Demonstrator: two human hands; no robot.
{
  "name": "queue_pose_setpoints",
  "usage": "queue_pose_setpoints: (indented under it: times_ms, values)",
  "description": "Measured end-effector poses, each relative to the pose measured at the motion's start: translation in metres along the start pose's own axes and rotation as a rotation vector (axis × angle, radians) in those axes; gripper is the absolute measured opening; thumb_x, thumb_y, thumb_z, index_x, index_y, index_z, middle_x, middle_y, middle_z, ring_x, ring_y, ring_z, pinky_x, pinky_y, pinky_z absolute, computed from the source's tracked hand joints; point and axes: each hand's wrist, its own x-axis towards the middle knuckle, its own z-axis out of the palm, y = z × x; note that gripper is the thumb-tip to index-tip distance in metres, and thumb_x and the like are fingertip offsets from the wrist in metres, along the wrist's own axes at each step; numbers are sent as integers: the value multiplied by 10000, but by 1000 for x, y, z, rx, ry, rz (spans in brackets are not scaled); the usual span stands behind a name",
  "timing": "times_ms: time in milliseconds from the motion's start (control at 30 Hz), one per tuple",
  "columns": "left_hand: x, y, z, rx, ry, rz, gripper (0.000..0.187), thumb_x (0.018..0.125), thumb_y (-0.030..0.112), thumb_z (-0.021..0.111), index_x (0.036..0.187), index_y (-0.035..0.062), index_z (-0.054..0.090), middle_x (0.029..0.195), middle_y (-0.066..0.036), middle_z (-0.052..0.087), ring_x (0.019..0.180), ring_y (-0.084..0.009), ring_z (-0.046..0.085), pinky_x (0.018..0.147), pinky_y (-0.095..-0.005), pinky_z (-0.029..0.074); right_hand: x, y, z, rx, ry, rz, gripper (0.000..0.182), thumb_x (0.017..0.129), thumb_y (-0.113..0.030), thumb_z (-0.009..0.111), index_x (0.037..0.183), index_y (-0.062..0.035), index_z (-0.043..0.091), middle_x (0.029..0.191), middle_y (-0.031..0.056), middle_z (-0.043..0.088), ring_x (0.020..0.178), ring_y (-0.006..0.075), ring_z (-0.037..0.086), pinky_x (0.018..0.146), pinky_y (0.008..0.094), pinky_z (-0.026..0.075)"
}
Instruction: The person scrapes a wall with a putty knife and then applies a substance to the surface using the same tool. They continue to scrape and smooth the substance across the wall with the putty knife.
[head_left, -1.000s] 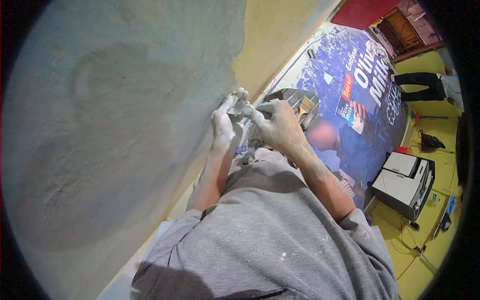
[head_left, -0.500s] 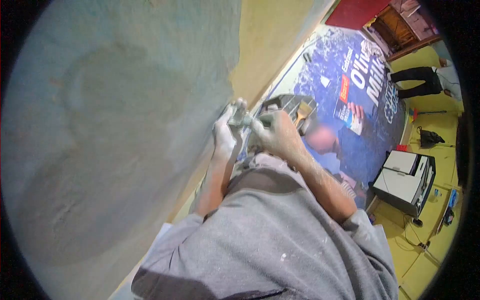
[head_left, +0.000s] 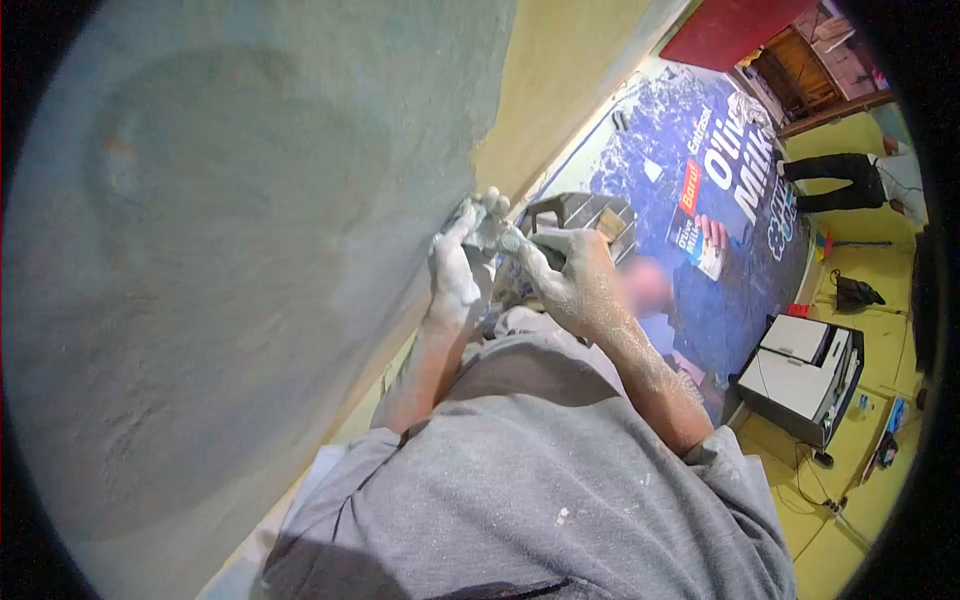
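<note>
My left hand (head_left: 454,266), coated in white powder, is raised close to the wall with its fingers curled around a small pale, dusty piece (head_left: 486,232). I cannot make out its kind. My right hand (head_left: 578,288), also powdery, meets it from the right. Its thumb and fingers are closed at a small round greyish lump (head_left: 511,240), which touches or nearly touches the piece in the left hand. Beyond the right hand stands a dark slatted stool-like stand (head_left: 572,208). A tan brush (head_left: 610,224) on it is partly hidden by that hand.
A large wall (head_left: 250,300), grey beside a yellowish strip, rises along my left. A blue printed banner (head_left: 740,290), dusted white, covers the floor. A person (head_left: 850,180) in dark trousers stands at the far right. A white-and-black cabinet-like box (head_left: 800,365) and cables lie nearer.
My right hand has turned and shifted slightly down and right, hiding more of the brush. The small round lump shows more clearly at its fingertips. The view has tilted slightly.
</note>
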Motion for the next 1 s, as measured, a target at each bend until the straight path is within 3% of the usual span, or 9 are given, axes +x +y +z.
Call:
queue_pose_setpoints:
  times_ms: [67, 133, 300, 367, 500, 600, 767, 900, 1000]
  values:
    - [0, 8, 4, 128, 17, -26, 224, 947, 123, 530, 1119, -6, 591, 1108, -142, 669, 1060, -240, 638, 836, -360, 534, 2, 1, 4, -10, -18, 8, 305, 845, -166, 579, 717, 108, 621, 564, 251, 552, 495, 317, 577, 564, 429, 464]
    - [15, -4, -19, 120, -20, -45, 243, 945, 131, 534, 1141, -1, 589, 1140, -144, 660, 1048, -234, 642, 835, -353, 539, 14, 22, 15, 42, -24, 98, 283, 872, -169, 573, 809, 104, 616, 574, 192, 492, 534, 181, 420, 547, 388, 384]
    - [4, 4, 3, 50, 2, -30, 209, 933, 114, 538, 1102, 6, 598, 1135, -162, 663, 1018, -243, 654, 818, -358, 541, 2, -1, 0, -13, -25, 102, 286, 869, -176, 572, 828, 101, 629, 594, 202, 539, 541, 193, 486, 575, 381, 423]
    - [15, -6, -3, 109, -12, 14, 189, 936, 112, 536, 1081, 9, 601, 1115, -155, 666, 1024, -233, 652, 832, -371, 539, 7, 23, 4, 83, 33, 74, 315, 850, -184, 594, 753, 114, 635, 568, 261, 552, 505, 343, 578, 567, 429, 465]
    - [11, 0, -2, 95, -10, 0, 214, 950, 125, 517, 1106, 6, 602, 1061, -128, 679, 991, -234, 655, 836, -365, 532, 1, 3, 6, -73, 43, -59, 314, 842, -197, 593, 753, 100, 647, 610, 273, 587, 559, 373, 615, 609, 445, 491]
    - [56, -26, -44, 112, -52, -93, 238, 957, 151, 510, 1110, -9, 597, 1089, -135, 670, 953, -249, 660, 829, -374, 539, 30, 40, 27, -107, -25, 174, 355, 862, -235, 589, 751, 97, 647, 614, 268, 592, 568, 381, 614, 623, 448, 498]
    - [50, -31, -50, -30, -67, -79, 238, 950, 133, 526, 1127, -20, 571, 1103, -170, 658, 986, -284, 656, 832, -414, 550, 20, 58, 25, -109, -85, 80, 393, 892, -290, 582, 783, 77, 671, 626, 239, 610, 578, 350, 613, 635, 439, 496]
    - [16, -25, -29, -108, 32, -88, 191, 942, 83, 547, 1122, 19, 536, 1118, -189, 645, 1017, -306, 651, 860, -426, 549, 0, 70, 18, 38, -116, 140, 395, 861, -322, 617, 909, 67, 671, 676, 209, 618, 620, 275, 601, 644, 408, 472]
    - [-20, -20, -10, -16, -5, -52, 198, 972, 149, 513, 1150, 72, 551, 1148, -134, 637, 1032, -249, 635, 844, -396, 550, -17, 47, 5, 60, -190, 168, 372, 844, -297, 621, 930, 64, 650, 661, 188, 593, 627, 264, 588, 654, 395, 469]
